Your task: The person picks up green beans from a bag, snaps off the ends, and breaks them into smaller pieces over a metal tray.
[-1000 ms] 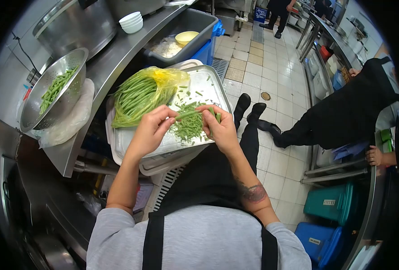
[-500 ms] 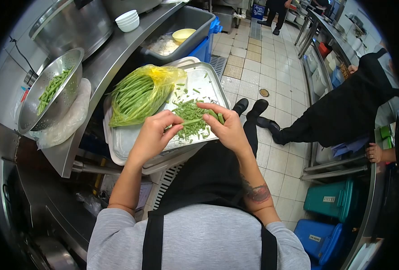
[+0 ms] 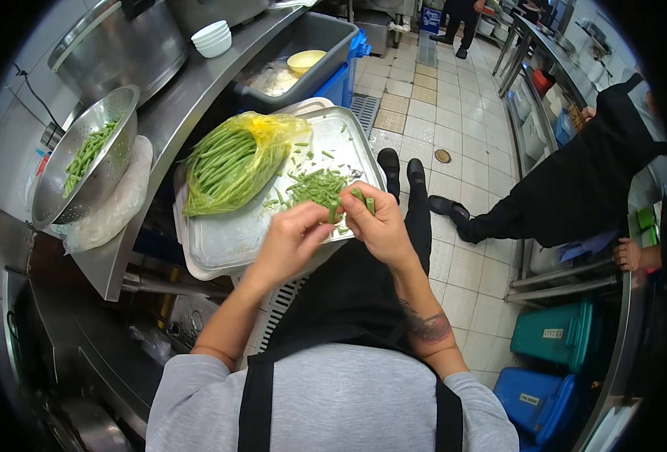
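left hand: fingers pinch green bean | right hand: fingers curl round bean lengths | both at metal tray edge, near chopped bean pile | yellow plastic bag of beans lies on tray | colander on tabletop

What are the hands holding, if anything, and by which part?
The right hand grips green bean pieces below their protruding ends; the left hand is at another piece, its hold unclear.

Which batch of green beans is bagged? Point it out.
The long beans in the yellow plastic bag on the tray. The short pieces beside it lie loose, and another batch sits in the metal colander.
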Motion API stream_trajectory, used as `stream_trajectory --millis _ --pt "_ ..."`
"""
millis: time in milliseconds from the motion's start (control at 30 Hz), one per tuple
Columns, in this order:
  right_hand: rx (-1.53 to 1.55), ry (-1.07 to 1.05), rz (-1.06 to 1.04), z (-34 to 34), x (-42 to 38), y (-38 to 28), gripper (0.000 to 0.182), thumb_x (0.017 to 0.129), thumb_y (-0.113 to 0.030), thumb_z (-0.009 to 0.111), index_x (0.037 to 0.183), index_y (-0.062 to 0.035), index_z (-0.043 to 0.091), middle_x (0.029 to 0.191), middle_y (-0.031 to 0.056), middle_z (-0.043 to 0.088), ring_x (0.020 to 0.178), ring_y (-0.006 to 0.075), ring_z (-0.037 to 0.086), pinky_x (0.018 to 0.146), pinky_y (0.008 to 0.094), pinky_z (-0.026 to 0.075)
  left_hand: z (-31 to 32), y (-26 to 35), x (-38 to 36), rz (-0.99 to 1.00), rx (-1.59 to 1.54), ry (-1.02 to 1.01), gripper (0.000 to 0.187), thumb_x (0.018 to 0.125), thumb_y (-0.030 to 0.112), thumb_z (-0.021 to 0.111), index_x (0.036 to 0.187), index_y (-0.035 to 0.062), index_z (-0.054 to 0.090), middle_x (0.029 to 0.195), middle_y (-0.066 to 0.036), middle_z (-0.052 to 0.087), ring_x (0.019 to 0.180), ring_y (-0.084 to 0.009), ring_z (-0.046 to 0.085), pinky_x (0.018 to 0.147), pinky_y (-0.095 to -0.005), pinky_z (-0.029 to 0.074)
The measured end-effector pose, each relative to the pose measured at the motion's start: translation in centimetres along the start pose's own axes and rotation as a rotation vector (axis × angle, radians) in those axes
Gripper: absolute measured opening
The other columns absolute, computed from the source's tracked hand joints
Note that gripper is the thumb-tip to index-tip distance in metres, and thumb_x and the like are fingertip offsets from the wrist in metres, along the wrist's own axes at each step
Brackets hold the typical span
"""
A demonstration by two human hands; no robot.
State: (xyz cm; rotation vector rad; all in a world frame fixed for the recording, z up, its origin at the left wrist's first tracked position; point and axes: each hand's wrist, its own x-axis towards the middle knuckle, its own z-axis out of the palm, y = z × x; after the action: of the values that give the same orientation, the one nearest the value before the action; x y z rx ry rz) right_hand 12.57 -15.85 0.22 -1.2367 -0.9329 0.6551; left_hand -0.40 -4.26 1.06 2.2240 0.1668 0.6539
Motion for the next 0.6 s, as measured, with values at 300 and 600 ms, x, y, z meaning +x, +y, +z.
stream_trajectory --millis 300,600 --pt "-0.100 0.289 -0.056 -0.1 0.9 3.0 0.019 0.086 -0.018 0.059 0.087 0.0010 0.063 0.072 0.0074 0.063 0.061 0.0110 0.057 0.058 0.0250 0.045 1.0 -3.9 0.2 -0.371 -0.908 0.524 0.017 0.092 0.010 0.050 0.096 -0.0039 0.059 0.082 -0.007 0.062 0.063 -0.0071 0.054 0.054 -0.0183 0.044" --pt "-0.296 0.057 0.138 0.7 0.6 3.0 0.024 0.087 -0.020 0.058 0.101 -0.0018 0.065 0.059 0.0061 0.057 0.052 0.0089 0.047 0.050 0.0252 0.040 -0.6 -4.5 0.2 -0.329 -0.995 0.594 0.019 0.093 0.012 0.050 0.099 -0.0036 0.057 0.082 -0.007 0.061 0.063 -0.0074 0.054 0.055 -0.0184 0.045"
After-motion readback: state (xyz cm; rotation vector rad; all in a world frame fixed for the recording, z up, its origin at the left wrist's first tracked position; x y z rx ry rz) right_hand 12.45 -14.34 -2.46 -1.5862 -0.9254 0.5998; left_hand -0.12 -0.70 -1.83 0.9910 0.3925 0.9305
